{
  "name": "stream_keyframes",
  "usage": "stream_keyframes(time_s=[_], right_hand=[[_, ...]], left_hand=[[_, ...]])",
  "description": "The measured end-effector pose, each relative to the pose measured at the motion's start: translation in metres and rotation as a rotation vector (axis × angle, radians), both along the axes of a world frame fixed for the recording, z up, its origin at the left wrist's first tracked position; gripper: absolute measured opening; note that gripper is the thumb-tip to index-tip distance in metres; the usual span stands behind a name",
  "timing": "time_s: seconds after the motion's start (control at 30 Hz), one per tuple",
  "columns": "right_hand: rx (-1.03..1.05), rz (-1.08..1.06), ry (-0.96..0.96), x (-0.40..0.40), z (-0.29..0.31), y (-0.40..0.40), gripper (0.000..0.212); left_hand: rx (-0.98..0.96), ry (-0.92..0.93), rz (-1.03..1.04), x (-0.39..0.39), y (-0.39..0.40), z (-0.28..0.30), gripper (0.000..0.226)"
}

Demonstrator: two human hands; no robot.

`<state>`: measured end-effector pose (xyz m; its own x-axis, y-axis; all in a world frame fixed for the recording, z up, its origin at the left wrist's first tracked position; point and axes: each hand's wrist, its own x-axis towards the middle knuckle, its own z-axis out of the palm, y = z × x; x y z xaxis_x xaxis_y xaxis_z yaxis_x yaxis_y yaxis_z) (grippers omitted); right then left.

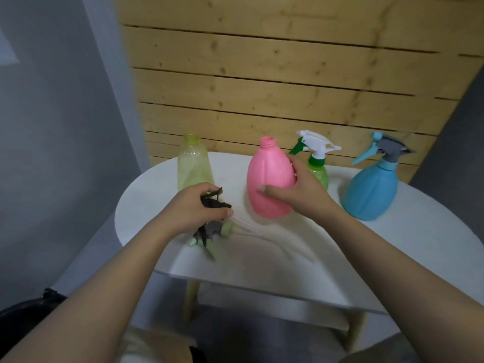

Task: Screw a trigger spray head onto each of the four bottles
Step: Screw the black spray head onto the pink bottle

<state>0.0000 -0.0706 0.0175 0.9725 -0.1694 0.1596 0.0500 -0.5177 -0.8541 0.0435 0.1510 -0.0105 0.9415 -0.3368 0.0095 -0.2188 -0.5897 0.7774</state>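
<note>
Four bottles stand on a white table (392, 244). The clear yellow-green bottle (192, 165) at the left has a bare threaded neck. The pink bottle (267, 179) in the middle is also headless, and my right hand (296, 189) is wrapped around its right side. Behind that hand is a green bottle (318, 171) wearing a white and green spray head. The blue bottle (372, 187) at the right carries a grey and blue head. My left hand (193, 208) grips a black spray head (213, 203). Under it lies a pale green and grey spray head (209, 235) with a thin clear tube.
A wall of pale wooden planks (288, 74) rises right behind the table. The table's front edge runs close to my forearms, with a light wooden leg (191, 294) below. A dark bag (23, 318) sits at the lower left.
</note>
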Motion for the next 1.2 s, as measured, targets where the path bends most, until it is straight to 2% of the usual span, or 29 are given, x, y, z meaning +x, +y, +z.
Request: stream_keyframes(time_s=[0.2, 0.53, 0.73, 1.2], right_hand=[[-0.096, 0.025, 0.081, -0.056, 0.014, -0.056, 0.081], [-0.165, 0.024, 0.248, -0.097, 0.003, -0.126, 0.066], [-0.395, 0.059, 0.186, -0.096, -0.011, -0.139, 0.077], [-0.461, 0.112, 0.153, -0.088, -0.018, -0.136, 0.084]], left_hand=[[-0.076, 0.017, -0.006, -0.01, -0.024, 0.004, 0.046], [-0.3, -0.002, 0.107, -0.021, -0.056, 0.011, 0.037], [-0.353, -0.051, 0.122, -0.021, -0.064, 0.011, 0.039], [-0.307, -0.112, 0.067, -0.025, -0.075, 0.01, 0.048]])
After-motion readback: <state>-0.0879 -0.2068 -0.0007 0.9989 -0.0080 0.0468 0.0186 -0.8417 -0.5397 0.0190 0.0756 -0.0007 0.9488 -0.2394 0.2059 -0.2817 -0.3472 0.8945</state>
